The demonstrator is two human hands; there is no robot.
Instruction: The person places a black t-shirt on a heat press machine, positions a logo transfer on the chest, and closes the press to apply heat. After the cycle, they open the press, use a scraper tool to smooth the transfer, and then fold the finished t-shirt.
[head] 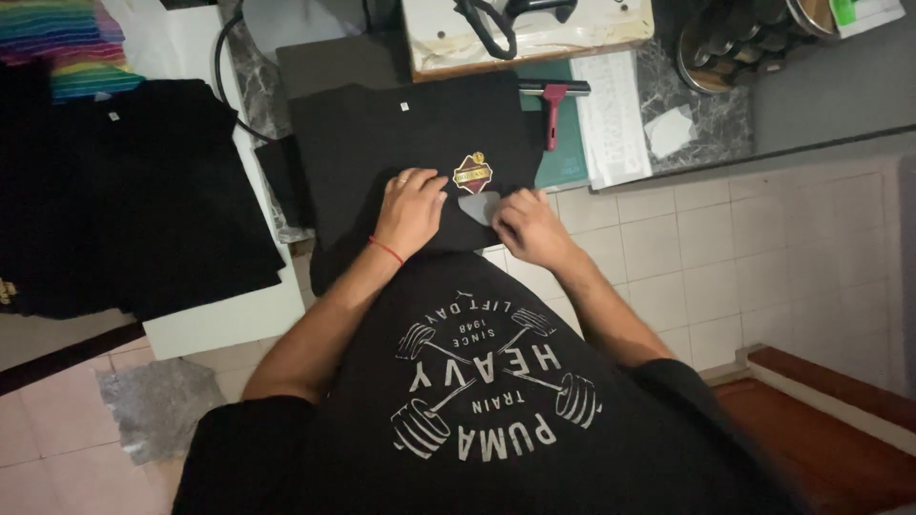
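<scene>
Right hand [530,226] pinches film [480,207] (flat).

This looks like a small garment-printing workshop set up in a home. The landmark is the heat press [530,33], a pale padded plate with a dark handle, at the far edge of a dark marbled tabletop [701,129]. Just in front of the heat press a black T-shirt [410,133] lies spread on the lower plate, bearing a small gold and red emblem [472,174]. Right of the shirt, below the press, a red-handled squeegee [553,110] rests on a green cutting mat [568,157]. Far to the left of the press lie more black shirts [124,200] and a rainbow-coloured folded stack [67,43]. The floor [725,257] is pale tile.
</scene>
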